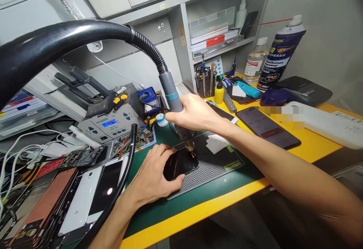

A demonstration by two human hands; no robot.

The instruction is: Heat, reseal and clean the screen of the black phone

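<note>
My right hand (pixel 195 112) is wrapped round the grey handle of a hot air gun (pixel 169 86) with a teal band. Its metal nozzle points down, close above the right end of a black smartphone (pixel 178 165). The phone lies flat on a grey perforated mat (pixel 211 165). My left hand (pixel 154 173) holds the phone from its left end, fingers along the far edge and thumb along the near edge. A small white card (pixel 217 143) rests on the mat, right of the nozzle.
A thick black hose (pixel 93 29) arches overhead to the gun. A grey hot air station (pixel 109 126) stands at left, near phones (pixel 82 194) and parts. At right are a phone showing a timer (pixel 266 128), a spray can (pixel 280 56), a bottle (pixel 256 61) and a tool holder (pixel 206 84).
</note>
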